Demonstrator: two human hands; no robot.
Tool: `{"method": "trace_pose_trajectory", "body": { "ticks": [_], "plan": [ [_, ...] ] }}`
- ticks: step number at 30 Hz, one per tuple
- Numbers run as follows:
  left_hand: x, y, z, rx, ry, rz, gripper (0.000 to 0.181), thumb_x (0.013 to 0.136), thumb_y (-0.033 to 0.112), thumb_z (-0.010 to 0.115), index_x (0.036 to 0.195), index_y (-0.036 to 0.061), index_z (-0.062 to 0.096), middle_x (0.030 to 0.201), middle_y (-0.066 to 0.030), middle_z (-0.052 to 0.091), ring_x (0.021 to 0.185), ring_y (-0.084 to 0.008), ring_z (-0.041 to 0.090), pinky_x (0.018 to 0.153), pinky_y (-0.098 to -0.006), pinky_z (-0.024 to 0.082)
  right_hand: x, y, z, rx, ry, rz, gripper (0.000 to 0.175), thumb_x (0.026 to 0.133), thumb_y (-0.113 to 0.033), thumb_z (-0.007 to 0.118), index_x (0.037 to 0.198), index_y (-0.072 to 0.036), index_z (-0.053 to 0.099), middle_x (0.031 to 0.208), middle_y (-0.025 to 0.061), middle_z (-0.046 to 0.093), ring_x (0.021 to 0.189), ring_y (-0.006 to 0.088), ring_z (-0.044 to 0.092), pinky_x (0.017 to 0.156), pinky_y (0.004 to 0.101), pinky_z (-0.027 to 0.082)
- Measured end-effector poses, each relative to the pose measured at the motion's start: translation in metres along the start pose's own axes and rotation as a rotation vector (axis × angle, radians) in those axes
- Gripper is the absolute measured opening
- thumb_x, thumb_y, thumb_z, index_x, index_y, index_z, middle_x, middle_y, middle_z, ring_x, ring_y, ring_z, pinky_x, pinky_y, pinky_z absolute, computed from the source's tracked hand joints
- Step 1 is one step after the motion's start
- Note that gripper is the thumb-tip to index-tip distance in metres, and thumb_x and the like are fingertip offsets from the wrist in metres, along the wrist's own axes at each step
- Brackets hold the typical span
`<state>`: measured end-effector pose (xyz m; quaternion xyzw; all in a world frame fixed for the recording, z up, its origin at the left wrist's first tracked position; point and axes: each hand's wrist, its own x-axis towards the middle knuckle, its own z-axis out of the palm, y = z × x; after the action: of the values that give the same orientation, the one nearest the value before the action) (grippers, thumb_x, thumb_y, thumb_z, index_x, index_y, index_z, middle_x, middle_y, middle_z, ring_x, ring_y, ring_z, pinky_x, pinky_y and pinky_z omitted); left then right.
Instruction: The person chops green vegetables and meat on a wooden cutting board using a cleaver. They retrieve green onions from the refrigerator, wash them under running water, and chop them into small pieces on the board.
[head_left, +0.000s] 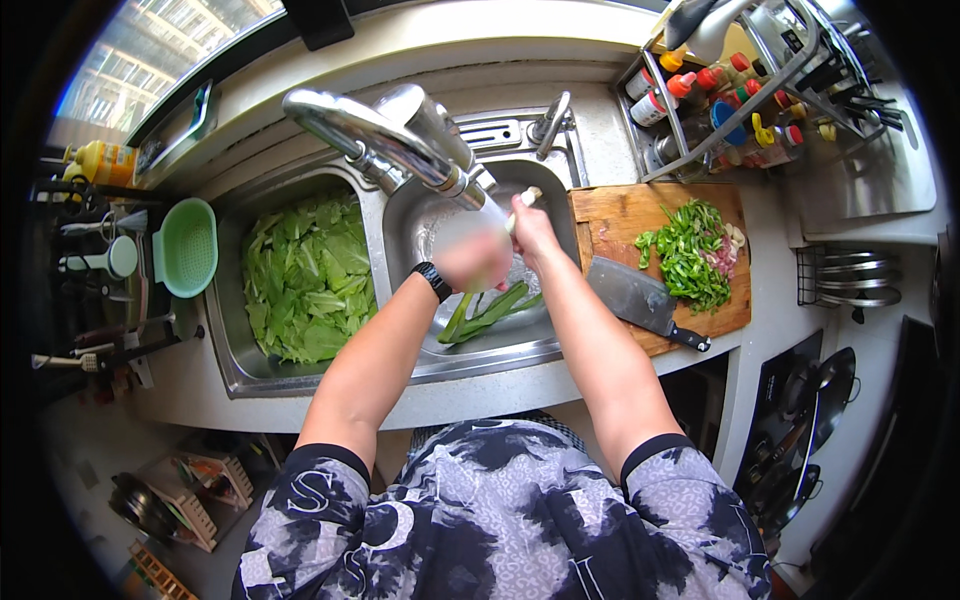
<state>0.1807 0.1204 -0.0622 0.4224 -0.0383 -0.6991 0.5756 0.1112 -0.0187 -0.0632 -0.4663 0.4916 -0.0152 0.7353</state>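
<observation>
Over the right basin of a steel double sink, my right hand is closed around the white end of a leafy green stalk vegetable, perhaps a leek or scallion. My left hand, with a black watch on its wrist, is at the same stalks, largely hidden by a blurred patch. The green leaves hang down into the basin below it. Just above both hands is the spout of a chrome faucet. Cut leafy greens fill the left basin.
Right of the sink lies a wooden cutting board with a cleaver and chopped green peppers beside pinkish pieces. Behind it stands a metal rack of bottles. A green plastic colander is left of the sink.
</observation>
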Motion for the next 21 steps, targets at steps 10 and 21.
{"method": "trace_pose_trajectory", "body": {
  "ticks": [10,21],
  "plan": [
    [-0.013,-0.012,-0.021,0.1,0.268,-0.097,0.027,0.101,0.031,0.042,0.098,0.0069,0.056,0.063,0.0037,0.045,0.049,-0.0073,0.04,0.044,-0.0228,0.035,0.011,0.018,-0.003,-0.227,-0.245,0.005,0.025,0.09,-0.03,0.062,0.095,-0.005,0.062,0.076,0.0043,0.061,0.065,0.0138,0.058,0.056,0.0273,0.047],
    [-0.047,-0.006,-0.025,0.495,0.249,-0.05,0.024,0.097,0.029,0.051,0.091,0.0087,0.061,0.063,0.0017,0.053,0.049,-0.0077,0.048,0.044,-0.0229,0.039,-0.011,0.037,0.025,-0.168,-0.266,0.119,0.044,0.098,-0.039,0.041,0.104,0.0,0.059,0.09,0.0146,0.066,0.076,0.022,0.065,0.067,0.033,0.053]
  ]
}}
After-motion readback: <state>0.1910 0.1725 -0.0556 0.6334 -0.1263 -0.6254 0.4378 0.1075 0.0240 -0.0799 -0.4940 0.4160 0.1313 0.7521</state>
